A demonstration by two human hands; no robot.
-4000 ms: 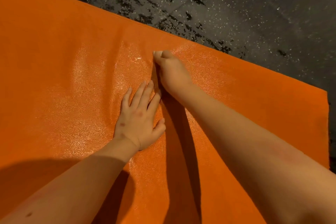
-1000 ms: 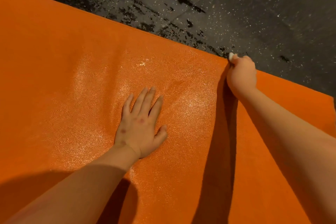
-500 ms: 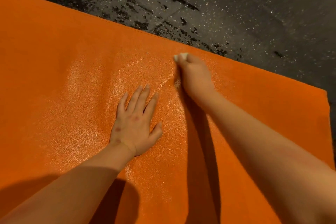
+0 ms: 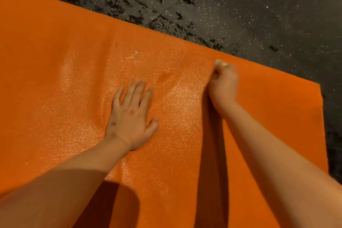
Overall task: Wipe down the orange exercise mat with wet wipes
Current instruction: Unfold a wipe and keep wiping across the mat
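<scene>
Orange fills most of the frame: the exercise mat (image 4: 64, 52) lies flat on the floor (image 4: 259, 5), which is dark, speckled and shows black patches in the upper part of the frame. The mat's far edge runs diagonally from the upper left down toward the right side. A broad patch of the mat around the centre glistens, catching the light. The left hand (image 4: 130, 114) lies palm down at the centre of the frame, fingers straight and slightly spread, thumb out to the side, resting flat on the glistening surface and holding nothing. The right hand (image 4: 224, 85), right of centre and close to the mat's far edge, is blurred; its fingers are curled into a fist around a small white wipe (image 4: 221, 64), only a bit of which peeks out at the fingertips, pressed against the mat. Both bare forearms reach in from the lower edge, casting dark shadows on the orange.
</scene>
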